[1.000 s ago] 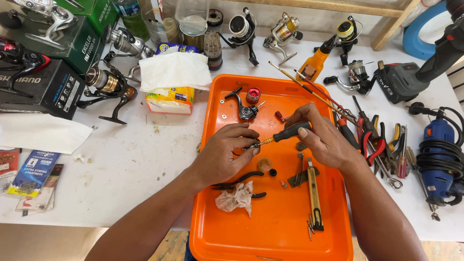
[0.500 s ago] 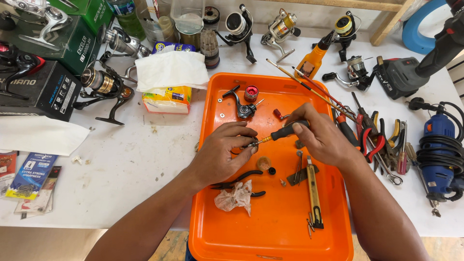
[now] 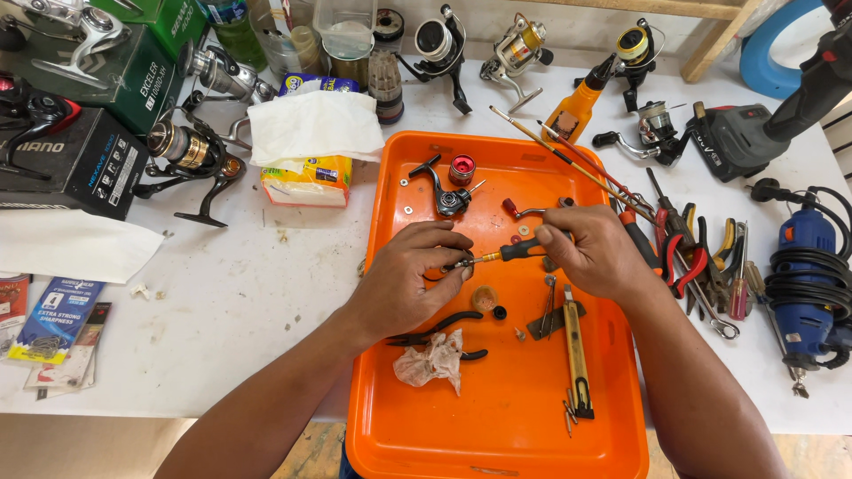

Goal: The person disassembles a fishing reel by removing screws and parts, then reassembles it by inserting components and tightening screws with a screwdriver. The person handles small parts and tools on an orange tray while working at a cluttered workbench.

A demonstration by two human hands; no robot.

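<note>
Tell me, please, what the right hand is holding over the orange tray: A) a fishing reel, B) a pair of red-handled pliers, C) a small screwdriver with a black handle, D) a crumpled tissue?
C: the right hand grips a small screwdriver by its black handle, its tip meeting the left hand above the orange tray.

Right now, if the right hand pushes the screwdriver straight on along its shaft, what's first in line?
Probably the left hand: the screwdriver in the right hand points left, its tip already at the left fingertips, seemingly on a small hidden part.
</note>
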